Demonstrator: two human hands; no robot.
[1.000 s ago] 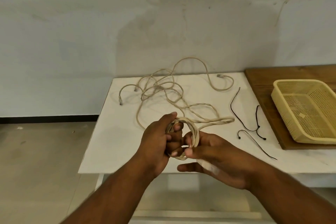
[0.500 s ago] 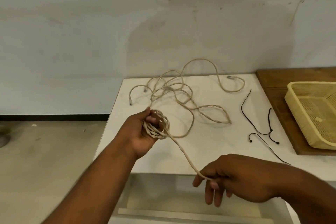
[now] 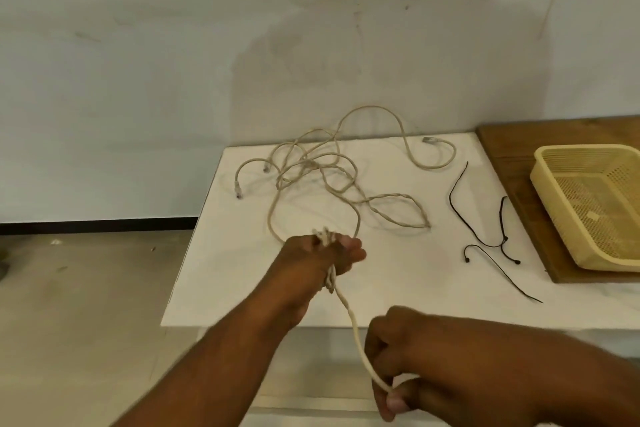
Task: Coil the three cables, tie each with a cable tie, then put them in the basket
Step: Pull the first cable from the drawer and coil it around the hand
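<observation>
Your left hand (image 3: 323,253) is closed round a small bundle of coils (image 3: 327,239) from the beige cable, held just above the white table (image 3: 214,270). Your right hand (image 3: 408,357) pinches the running strand (image 3: 356,333) between thumb and fingertips, down past the table's front edge, so the stretch between your hands sits taut.

This cable looks light and limp, but see those twisted sections out on the table: it holds kinks, so I'd expect loops to spring or figure-eight unless you let the strand roll in your fingers. Keep the pinch loose enough to slide, I'd say, and firm enough to guide.

The rest of the cables (image 3: 311,170) lie in a loose tangle at the back of the table, strands crossing each other; I can't tell which end belongs to which. Pull gently, since a snag there could drag the whole heap.

The black cable ties (image 3: 498,243) lie to the right, apart from the tangle: thin, springy and easy to flick away. The yellow basket (image 3: 550,191) sits on the wooden board (image 3: 502,149), nothing in it yet.
</observation>
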